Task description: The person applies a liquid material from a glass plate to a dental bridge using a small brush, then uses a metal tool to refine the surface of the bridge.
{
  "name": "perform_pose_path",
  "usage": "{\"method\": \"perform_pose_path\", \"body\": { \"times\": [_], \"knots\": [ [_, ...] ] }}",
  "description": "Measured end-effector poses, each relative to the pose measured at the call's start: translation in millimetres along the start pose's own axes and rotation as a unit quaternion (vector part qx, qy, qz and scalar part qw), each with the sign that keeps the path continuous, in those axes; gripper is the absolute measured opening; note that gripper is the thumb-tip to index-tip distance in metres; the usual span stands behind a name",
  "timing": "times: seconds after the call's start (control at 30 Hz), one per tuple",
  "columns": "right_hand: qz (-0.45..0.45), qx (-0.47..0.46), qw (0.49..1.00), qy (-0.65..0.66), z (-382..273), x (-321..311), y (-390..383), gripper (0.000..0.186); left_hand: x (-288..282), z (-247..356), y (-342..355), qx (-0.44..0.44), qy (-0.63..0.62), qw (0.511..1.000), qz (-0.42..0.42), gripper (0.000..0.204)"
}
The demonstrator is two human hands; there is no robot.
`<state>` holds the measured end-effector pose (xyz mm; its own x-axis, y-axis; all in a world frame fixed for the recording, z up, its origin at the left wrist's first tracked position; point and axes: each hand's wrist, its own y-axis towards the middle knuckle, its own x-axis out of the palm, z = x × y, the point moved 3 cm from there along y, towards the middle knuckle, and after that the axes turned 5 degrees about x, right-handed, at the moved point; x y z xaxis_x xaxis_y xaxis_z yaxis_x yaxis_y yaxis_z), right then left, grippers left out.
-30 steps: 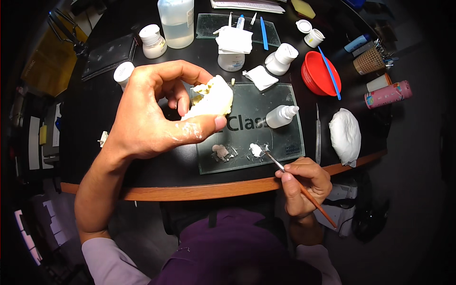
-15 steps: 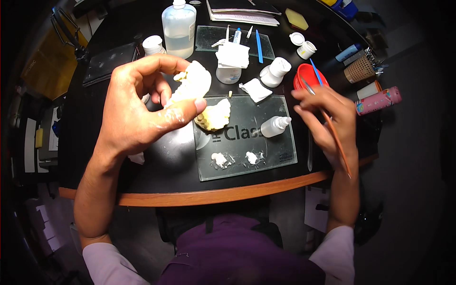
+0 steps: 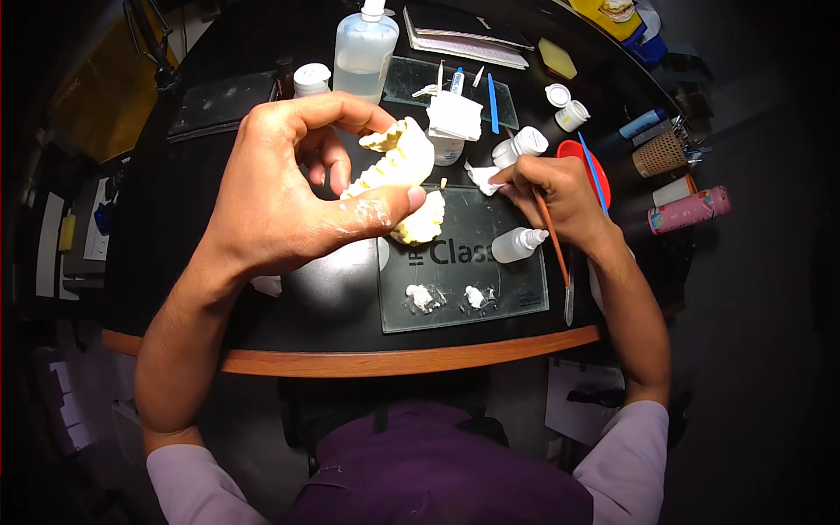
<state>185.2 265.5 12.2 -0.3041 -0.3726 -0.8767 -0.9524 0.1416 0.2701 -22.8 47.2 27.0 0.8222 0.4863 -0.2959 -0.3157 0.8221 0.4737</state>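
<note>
My left hand [image 3: 284, 192] pinches a pale yellow dental cast [image 3: 407, 162], its row of teeth turned toward the palm. White smears mark the thumb. My right hand [image 3: 564, 197] holds a thin brush-like tool with an orange-brown handle [image 3: 547, 220]; its working tip is hidden by the fingers. Those fingertips are at a folded white tissue [image 3: 479, 178], apparently touching it. Below the held cast, a second yellow cast piece [image 3: 426, 223] rests on a glass slab [image 3: 451, 313]. Two dabs of white paste, a left dab [image 3: 420, 297] and a right dab [image 3: 477, 297], lie on the slab near a small dropper bottle [image 3: 518, 245].
Behind stand a large bottle of clear liquid [image 3: 363, 57], a white jar [image 3: 311, 80] and a white bottle [image 3: 522, 144]. A red bowl [image 3: 598, 171] sits beyond my right wrist. Farther right are a pen holder [image 3: 658, 159] and a pink bottle [image 3: 687, 210].
My right hand has moved left from beside the red bowl to the white tissue, carrying the brush-like tool. The view has shifted slightly; my left hand still holds the cast.
</note>
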Motion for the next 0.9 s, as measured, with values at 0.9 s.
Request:
{"method": "perform_pose_path", "body": {
  "times": [0.9],
  "knots": [
    [0.197, 0.027, 0.978, -0.056, -119.9, 63.6, -101.3, 0.029, -0.2, 8.4, -3.3, 0.016, 0.059, 0.998, -0.03, 0.051]
  ]
}}
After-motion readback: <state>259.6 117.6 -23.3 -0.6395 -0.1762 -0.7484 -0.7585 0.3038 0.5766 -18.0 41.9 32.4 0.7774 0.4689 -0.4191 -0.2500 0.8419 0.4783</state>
